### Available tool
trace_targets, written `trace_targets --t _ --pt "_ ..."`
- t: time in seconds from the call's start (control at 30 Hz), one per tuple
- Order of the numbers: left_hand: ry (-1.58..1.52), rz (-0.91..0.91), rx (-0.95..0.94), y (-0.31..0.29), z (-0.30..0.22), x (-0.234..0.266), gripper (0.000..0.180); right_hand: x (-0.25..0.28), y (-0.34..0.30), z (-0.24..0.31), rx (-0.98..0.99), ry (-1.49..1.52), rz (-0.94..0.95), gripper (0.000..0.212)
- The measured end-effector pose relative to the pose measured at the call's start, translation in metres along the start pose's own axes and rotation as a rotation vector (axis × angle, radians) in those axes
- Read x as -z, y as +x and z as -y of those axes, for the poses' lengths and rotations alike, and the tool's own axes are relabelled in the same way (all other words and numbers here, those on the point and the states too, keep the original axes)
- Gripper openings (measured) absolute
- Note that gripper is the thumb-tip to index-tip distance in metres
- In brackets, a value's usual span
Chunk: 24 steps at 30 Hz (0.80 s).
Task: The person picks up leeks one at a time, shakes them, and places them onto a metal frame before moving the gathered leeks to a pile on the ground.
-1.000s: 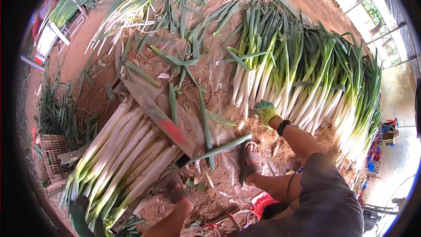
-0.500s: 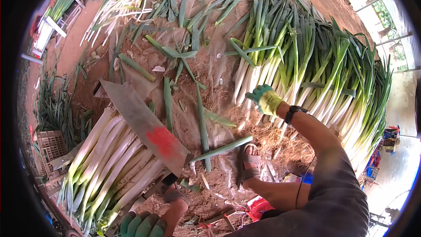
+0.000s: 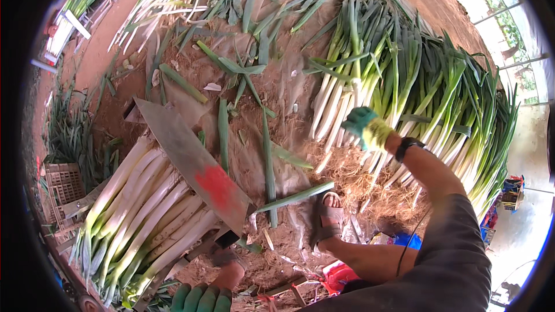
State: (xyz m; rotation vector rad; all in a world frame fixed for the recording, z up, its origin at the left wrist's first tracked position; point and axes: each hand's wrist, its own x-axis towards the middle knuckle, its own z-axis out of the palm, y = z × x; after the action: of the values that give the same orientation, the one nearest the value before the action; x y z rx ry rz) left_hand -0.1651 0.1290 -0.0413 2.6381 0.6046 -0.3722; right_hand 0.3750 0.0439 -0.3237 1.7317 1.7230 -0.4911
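My right hand (image 3: 368, 128), in a green and yellow glove, is closed around a leek (image 3: 356, 89) at the left end of a wide pile of leeks (image 3: 422, 89). Their white stalks and hairy roots (image 3: 376, 179) point toward me, and their green leaves lie away. Down at the lower edge, my left hand (image 3: 201, 299) in a green glove has its fingers curled and pressed together; the edge of view cuts it off, hiding anything inside. Above it, a bundle of leeks (image 3: 147, 214) rests with white ends against a slanted metal plate (image 3: 188, 156) marked with red paint.
Loose leaf pieces (image 3: 269, 162) lie on the dirty ground sheet between the two groups. More leeks (image 3: 167, 6) are at the far left, beside a plastic crate (image 3: 62, 188) further down. My sandalled foot (image 3: 330, 219) stands near the roots. Red plastic (image 3: 338, 276) lies below it.
My right hand has moved slightly right and up onto the stalks, and its fingers have closed. A leaf at the pile's left end has shifted. My left hand has slid a little right.
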Motion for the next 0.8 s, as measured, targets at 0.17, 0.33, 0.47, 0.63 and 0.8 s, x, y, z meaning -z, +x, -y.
trace_targets --t 0.17,0.33,0.47,0.63,0.8 --pt "0.013 0.026 -0.011 -0.008 0.001 -0.004 0.049 -0.013 -0.013 -0.022 -0.291 0.161 -0.252 0.042" --pt "-0.022 0.116 -0.011 -0.004 0.004 0.000 0.048 -0.070 0.026 -0.010 0.062 -0.138 -0.498 0.023" --pt "-0.023 0.111 -0.012 -0.008 0.007 -0.002 0.046 -0.071 0.042 0.016 0.049 -0.119 -0.426 0.024" --pt "-0.033 0.089 -0.029 -0.011 0.011 -0.005 0.043 -0.084 0.047 0.025 0.036 -0.197 -0.404 0.025" --pt "-0.022 0.077 -0.037 -0.016 0.010 -0.008 0.041 -0.053 0.026 0.012 0.169 -0.043 -0.426 0.036"
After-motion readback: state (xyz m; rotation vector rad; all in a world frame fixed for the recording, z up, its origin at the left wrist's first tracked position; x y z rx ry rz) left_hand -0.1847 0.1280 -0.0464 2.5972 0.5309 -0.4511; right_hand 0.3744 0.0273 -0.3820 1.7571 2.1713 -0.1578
